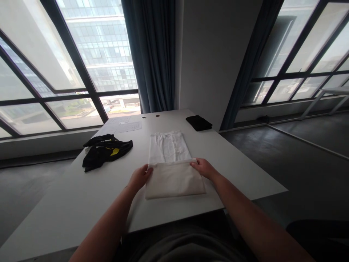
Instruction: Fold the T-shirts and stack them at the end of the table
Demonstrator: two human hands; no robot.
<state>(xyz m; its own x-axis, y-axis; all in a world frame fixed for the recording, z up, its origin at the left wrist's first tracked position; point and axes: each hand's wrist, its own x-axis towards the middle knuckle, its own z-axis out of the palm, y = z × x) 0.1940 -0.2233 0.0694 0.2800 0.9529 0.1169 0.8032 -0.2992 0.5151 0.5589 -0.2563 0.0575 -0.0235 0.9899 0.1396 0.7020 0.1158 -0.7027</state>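
Observation:
A white T-shirt (174, 180) lies lengthwise on the table before me, its sides tucked in to a narrow strip. Its near part is doubled over toward the far end, making a smooth flat panel, while the far part shows loose creases. At the left corner of the folded edge, my left hand (139, 177) is closed, thumb on top and fingers underneath. My right hand (205, 168) pinches the right corner of that edge in the same way. The fingertips under the cloth are hidden.
The white table (240, 167) reaches toward a pillar and curtain (154, 54). On the left lies a crumpled black garment with yellow marks (107, 151), with paper sheets (128, 126) beyond it. A folded black cloth (199, 123) sits at the far right edge.

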